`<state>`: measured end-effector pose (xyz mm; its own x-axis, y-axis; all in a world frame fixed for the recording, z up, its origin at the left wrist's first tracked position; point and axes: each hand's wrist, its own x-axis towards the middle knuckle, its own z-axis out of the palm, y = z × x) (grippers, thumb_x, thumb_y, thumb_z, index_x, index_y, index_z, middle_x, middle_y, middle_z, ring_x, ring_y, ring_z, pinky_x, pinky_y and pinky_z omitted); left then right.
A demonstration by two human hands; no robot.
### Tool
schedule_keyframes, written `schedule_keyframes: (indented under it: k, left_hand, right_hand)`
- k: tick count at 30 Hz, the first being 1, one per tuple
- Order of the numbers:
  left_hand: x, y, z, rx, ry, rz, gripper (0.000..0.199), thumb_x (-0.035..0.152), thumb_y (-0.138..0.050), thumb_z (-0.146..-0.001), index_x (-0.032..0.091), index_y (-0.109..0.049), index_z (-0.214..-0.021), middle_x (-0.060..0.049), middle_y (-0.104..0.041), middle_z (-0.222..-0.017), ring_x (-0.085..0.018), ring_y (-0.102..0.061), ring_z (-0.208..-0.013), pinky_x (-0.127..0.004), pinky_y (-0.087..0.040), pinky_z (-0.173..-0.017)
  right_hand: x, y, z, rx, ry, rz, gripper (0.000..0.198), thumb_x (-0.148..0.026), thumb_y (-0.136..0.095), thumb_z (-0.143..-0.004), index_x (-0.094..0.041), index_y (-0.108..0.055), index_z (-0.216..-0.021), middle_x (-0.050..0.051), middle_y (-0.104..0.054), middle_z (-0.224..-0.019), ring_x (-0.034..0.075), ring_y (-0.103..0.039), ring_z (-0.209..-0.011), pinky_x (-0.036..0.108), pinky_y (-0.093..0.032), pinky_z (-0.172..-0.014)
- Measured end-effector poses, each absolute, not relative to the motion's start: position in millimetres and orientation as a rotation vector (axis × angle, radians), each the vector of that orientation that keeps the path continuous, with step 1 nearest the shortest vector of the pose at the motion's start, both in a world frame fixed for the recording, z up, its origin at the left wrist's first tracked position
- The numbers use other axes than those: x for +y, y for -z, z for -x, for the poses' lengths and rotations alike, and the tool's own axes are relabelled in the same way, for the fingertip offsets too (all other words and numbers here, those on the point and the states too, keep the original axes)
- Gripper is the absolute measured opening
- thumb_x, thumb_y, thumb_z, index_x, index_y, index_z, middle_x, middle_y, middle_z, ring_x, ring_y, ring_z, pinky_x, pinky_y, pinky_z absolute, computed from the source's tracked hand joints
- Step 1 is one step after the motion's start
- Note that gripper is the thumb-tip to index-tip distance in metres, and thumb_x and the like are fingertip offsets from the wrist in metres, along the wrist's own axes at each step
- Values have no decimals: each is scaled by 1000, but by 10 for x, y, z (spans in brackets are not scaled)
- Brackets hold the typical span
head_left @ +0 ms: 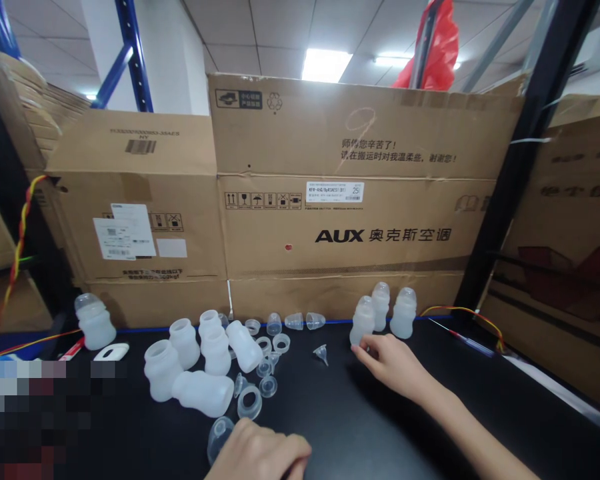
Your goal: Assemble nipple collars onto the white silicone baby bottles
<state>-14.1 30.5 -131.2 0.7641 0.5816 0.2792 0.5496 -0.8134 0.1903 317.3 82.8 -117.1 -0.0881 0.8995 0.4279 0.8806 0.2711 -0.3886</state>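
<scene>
Closest to me, my left hand (260,453) lies knuckles-up on the black tabletop (380,427), fingers curled in; whether it grips anything I cannot tell. Just beside it, touching or nearly so, lies a clear domed plastic cap (219,435).

My right hand (387,363) reaches forward, fingers narrowed, the tips touching the base of the nearest capped translucent white silicone bottle (363,320). That bottle stands upright, squat and waisted, with a clear dome on top, in a tight group with two more capped bottles (395,308) against the brown cardboard boxes (350,220).

Further left sits a cluster of uncapped translucent bottles (200,363): several upright with open mouths, two tipped on their sides. I cannot see anything inside them. Among them lie loose clear rings and caps (267,360), and a small clear funnel-shaped piece (322,353) lies alone between the cluster and my right hand. One more capped bottle (94,321) stands well apart at far left.
</scene>
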Motion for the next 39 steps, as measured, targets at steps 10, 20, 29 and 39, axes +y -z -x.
schedule_keyframes:
  k: [10,20,29,39]
  left_hand:
    - [323,1291,128,928,-761,-3120,10,15,-80,-80,22,-76,-74,5,-77,-59,-15,-73,-46,-35,-32,-44]
    - [376,1228,272,982,-1043,-3249,28,14,-56,-90,24,-65,-66,3,-65,-55,-18,-63,-47,-36,-38,-50]
    - [428,663,638,1476,-314,-2889,26,36,-61,-97,25,-75,-78,-4,-74,-82,-31,-75,-77,-38,-44,-66]
    - [400,943,389,1435,-358,-2608,17,11,-63,-88,23,-75,-87,-5,-76,-96,-28,-73,-91,-35,-48,-74]
  right_hand:
    - [1036,1324,-3339,-1966,-12,1784,25,-35,-52,-101,-25,-73,-106,5,-80,-96,27,-76,-91,34,-47,-72]
    - [1079,1402,-3334,-1916,84,1837,31,-31,-49,-101,-19,-70,-121,13,-76,-122,35,-74,-111,40,-53,-82]
    - [784,1259,-2632,-2117,55,1465,24,-23,-53,-103,-23,-69,-121,9,-71,-124,27,-66,-113,41,-53,-100]
    - [530,1302,-2125,-2245,-88,1234,36,-17,-60,-98,-24,-67,-132,13,-62,-140,33,-51,-132,54,-46,-114]
